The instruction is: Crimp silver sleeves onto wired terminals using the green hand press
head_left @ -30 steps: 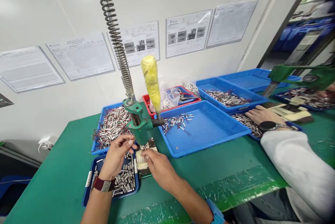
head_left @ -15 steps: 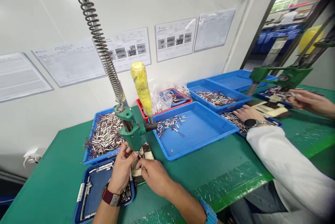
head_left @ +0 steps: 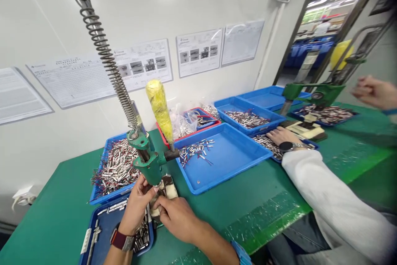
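My left hand [head_left: 135,204] is closed in a pinch just under the head of a green hand press [head_left: 151,170], thumb and fingertips together. Close beside it, my right hand [head_left: 177,216] is also closed, its bent index finger at the cream press base [head_left: 171,191]. Whatever the fingertips hold is too small or too hidden to make out. Above them rise the press's yellow-wrapped lever handle [head_left: 159,110] and a tall coil spring [head_left: 107,56]. Left of my wrist, a dark blue tray [head_left: 107,232] holds small metal tubes, partly covered by my forearm.
A blue bin [head_left: 104,165] heaped with wired metal parts stands behind left. Right of the press lies a large blue tray [head_left: 226,174] with some wired parts. At right, a co-worker's hand [head_left: 283,136] rests in a parts tray beside a second press [head_left: 321,93]; the other hand [head_left: 376,93] is raised.
My hands stay at the press base with nearly the same pinch. The view has shifted slightly. The co-worker's far hand has moved away from the second press, up and to the right.
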